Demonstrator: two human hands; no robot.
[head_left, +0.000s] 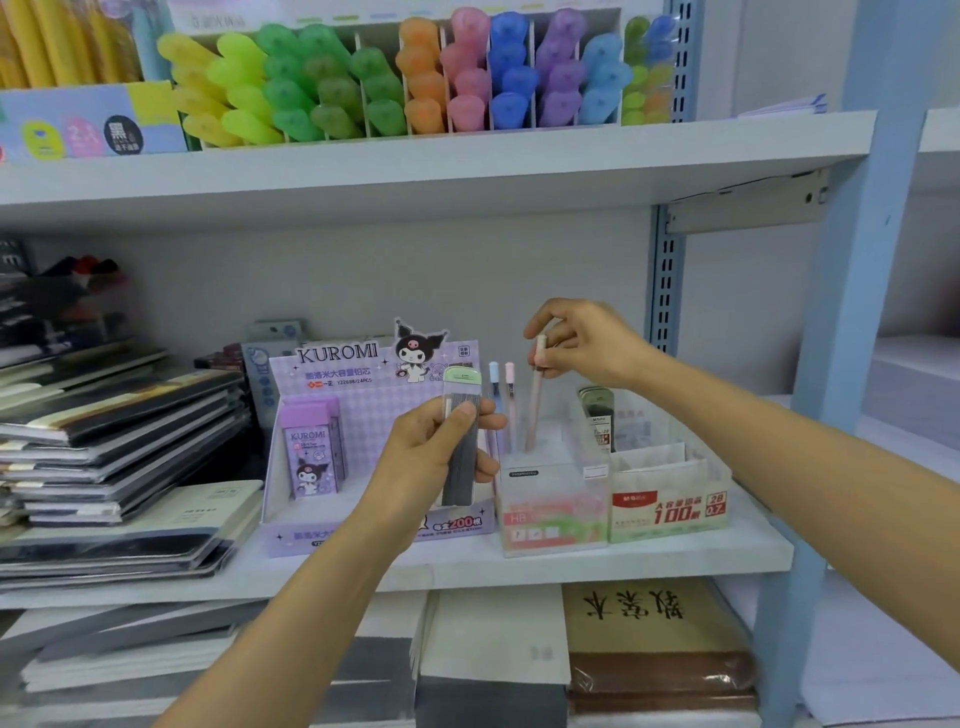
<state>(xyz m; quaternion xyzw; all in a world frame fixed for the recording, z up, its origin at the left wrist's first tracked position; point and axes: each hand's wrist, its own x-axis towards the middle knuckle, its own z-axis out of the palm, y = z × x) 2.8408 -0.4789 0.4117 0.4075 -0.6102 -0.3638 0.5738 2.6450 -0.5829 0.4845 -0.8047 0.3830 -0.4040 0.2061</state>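
Note:
My left hand (441, 447) grips a tall clear lead-refill case with a green cap (461, 415), held upright in front of the purple Kuromi display box (332, 395). My right hand (582, 343) pinches the top of a slim pink lead tube (535, 410), whose lower end stands in the clear display box (550, 514). Two more slim tubes, one blue-capped (493, 376) and one pink-capped (510, 400), stand in that same box just left of the held tube.
A purple Kuromi lead case (311, 452) stands in the display box. A green-and-red lead box (667, 512) sits at the right with a dark case (597, 415) behind. Stacked notebooks (114, 452) fill the shelf's left. Highlighters (395, 78) line the upper shelf. A blue upright (831, 364) bounds the right.

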